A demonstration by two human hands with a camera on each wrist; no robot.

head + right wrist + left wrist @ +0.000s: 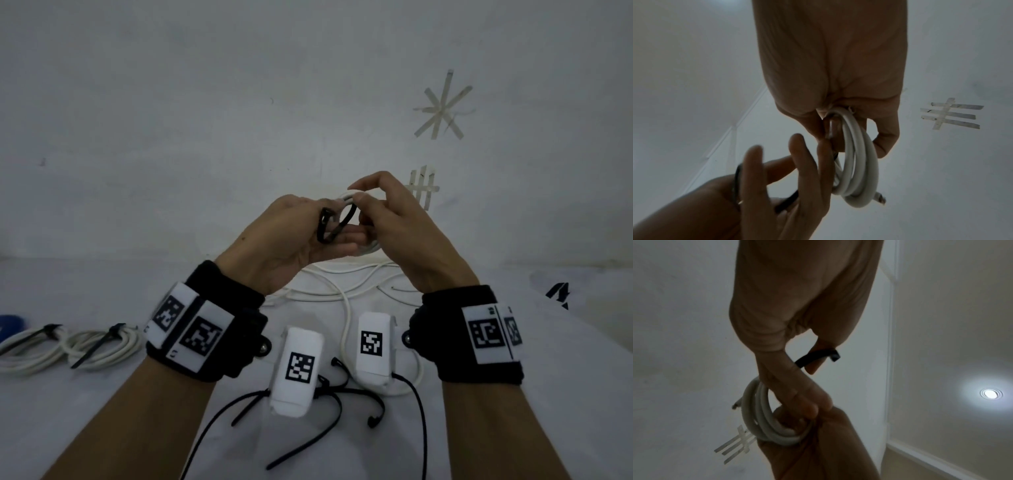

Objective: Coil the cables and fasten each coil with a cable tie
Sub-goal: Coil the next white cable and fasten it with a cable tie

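Note:
Both hands are raised above the table in the head view. My right hand [383, 212] grips a small coil of white cable [346, 199] between thumb and fingers; the right wrist view shows its loops [858, 162] hanging from those fingers, with a connector end sticking out below. My left hand [294, 229] pinches a black cable tie [337, 222] that is looped at the coil. In the left wrist view the tie [818, 356] passes between thumb and forefinger, and the coil [760, 418] hangs beyond. Where the tie goes around the coil is hidden by fingers.
Two white coils [34, 349] [106, 346], each with a black tie, lie at the table's left. Loose white cable [342, 294] sprawls under the hands. Several spare black ties [329, 397] lie at the front. A blue object [10, 323] sits at the left edge.

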